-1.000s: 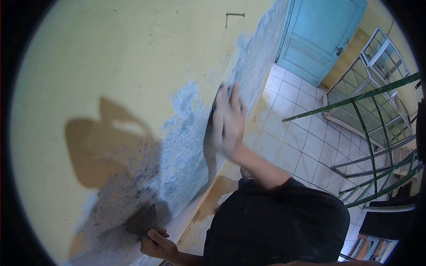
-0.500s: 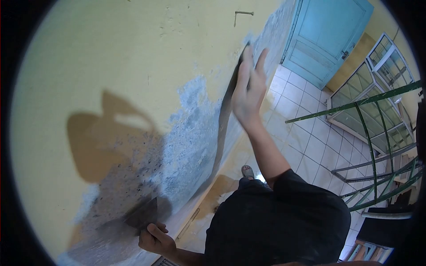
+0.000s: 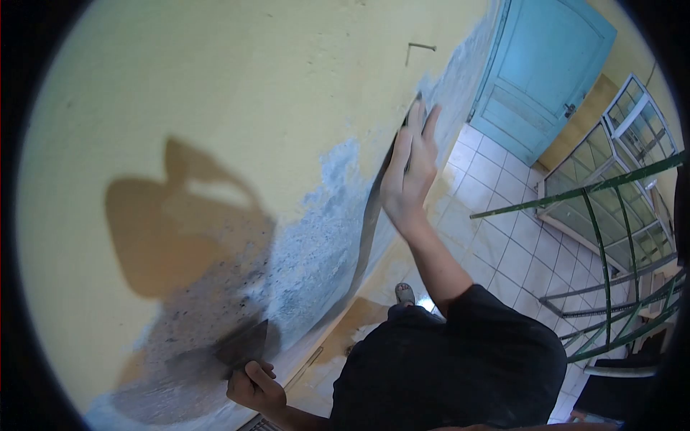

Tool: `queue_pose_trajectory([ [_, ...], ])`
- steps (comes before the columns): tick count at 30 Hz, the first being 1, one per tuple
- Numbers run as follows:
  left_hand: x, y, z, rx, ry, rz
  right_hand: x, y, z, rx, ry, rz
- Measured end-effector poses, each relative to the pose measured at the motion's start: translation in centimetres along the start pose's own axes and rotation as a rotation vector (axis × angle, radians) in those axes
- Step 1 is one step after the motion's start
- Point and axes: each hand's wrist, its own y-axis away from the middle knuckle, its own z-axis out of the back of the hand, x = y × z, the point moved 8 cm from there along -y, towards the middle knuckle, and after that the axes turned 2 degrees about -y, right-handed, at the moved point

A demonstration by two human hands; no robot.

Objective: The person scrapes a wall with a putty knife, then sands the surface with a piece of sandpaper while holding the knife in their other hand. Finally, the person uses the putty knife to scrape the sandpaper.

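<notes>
Yellow patchy wall (image 3: 215,79), held scraper (image 3: 244,345), tiled floor (image 3: 491,243), blue door (image 3: 545,75)

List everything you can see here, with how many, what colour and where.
Wall: one, yellow with a blue-grey worn patch, left
Shadow: one large, brownish, on the wall
Bent nail: one, greyish, upper wall
Door: one, light blue, top right
Glass cabinet: one, pale frame, right
Metal frame: at least one, green, right
Rails: at least two, grey, right
Floor tiles: many, whitish, beyond the body
Bundle: one, black, lower right, unclear
Scraper: one, dark, lower left
Item under the right fingers: one, dark, mostly hidden
Shirt: one, black, bottom
Sandalled foot: one, greyish sandal, centre
Left hand: one, on the scraper
Right hand: one, by the wall
</notes>
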Motion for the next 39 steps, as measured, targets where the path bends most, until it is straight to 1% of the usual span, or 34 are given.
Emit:
queue_pose_trajectory([
  [1,-0.1,0.0,-0.1,0.018,-0.017,-0.017,0.9,1.5,0.1,0.003,-0.011,0.011],
  [3,-0.2,0.1,-0.1,0.027,-0.035,-0.034,3.2,7.0,-0.2,0.173,0.026,0.006],
  [4,-0.1,0.1,-0.2,0.045,0.001,-0.025,3.3,7.9,0.0,0.169,0.016,0.012],
  [6,0.1,0.0,-0.4,0.06,0.037,-0.019,3.7,8.8,0.0,0.221,0.081,0.148],
  [7,0.1,0.1,-0.3,0.056,0.015,-0.013,2.9,7.2,-0.4,0.223,0.083,0.144],
  [9,0.3,0.3,-0.4,0.059,0.001,-0.008,-0.2,1.3,-0.3,0.007,-0.004,0.035],
  [12,0.5,0.2,-0.3,0.053,0.01,-0.032,-0.7,-1.1,-0.4,-0.015,0.021,0.002],
  [13,0.4,0.2,-0.3,0.044,0.004,-0.039,0.0,0.0,-0.5,-0.015,0.014,0.008],
  [15,0.2,0.4,-0.4,0.036,-0.002,-0.044,2.0,5.2,-0.4,0.059,-0.028,0.011],
  [16,0.3,0.4,-0.4,0.047,0.008,-0.016,2.1,7.0,0.3,0.058,-0.03,0.01],
  [18,0.4,0.1,-0.6,0.056,0.02,0.006,2.9,9.6,-0.1,0.25,0.081,0.141],
  [19,0.4,0.1,-0.6,0.051,0.023,0.001,2.6,7.9,-0.3,0.251,0.085,0.138],
  [21,0.4,0.3,-0.4,0.061,0.027,-0.003,0.5,2.6,0.2,0.071,0.128,0.074],
  [22,0.8,0.4,-0.4,0.051,0.02,0.013,0.1,0.8,0.0,0.069,0.129,0.076],
  [24,1.1,0.5,-0.2,0.037,0.012,0.032,-1.0,-1.5,0.0,0.043,0.133,-0.008],
  [25,1.1,0.5,-0.2,0.035,0.01,0.024,-0.2,-0.5,-0.2,0.042,0.131,-0.001],
  [27,1.0,0.5,-0.4,0.03,0.013,0.016,1.9,4.1,-0.2,0.068,0.003,0.007],
  [28,0.8,0.5,-0.4,0.045,-0.003,-0.006,2.2,6.1,0.6,0.067,0.004,0.006],
  [30,0.6,0.3,-0.4,0.066,-0.025,-0.033,3.5,9.5,0.0,0.275,0.037,0.107],
  [31,0.6,0.2,-0.4,0.044,-0.01,0.001,3.2,8.4,-0.3,0.275,0.041,0.101],
  [33,0.3,0.2,-0.4,0.029,0.012,0.032,1.3,3.7,0.1,0.079,0.052,0.114],
  [34,0.1,0.2,-0.4,0.015,0.028,0.039,0.9,1.6,0.1,0.077,0.056,0.115],
  [36,0.4,0.3,0.0,0.001,0.041,0.051,-0.1,-1.1,0.4,0.082,0.116,0.013],
  [38,0.2,0.3,-0.3,0.041,-0.01,-0.043,1.2,2.0,0.0,0.078,0.076,0.01],
  [39,0.2,0.4,-0.3,0.037,-0.006,-0.039,2.0,4.3,0.0,0.07,0.035,0.005],
])
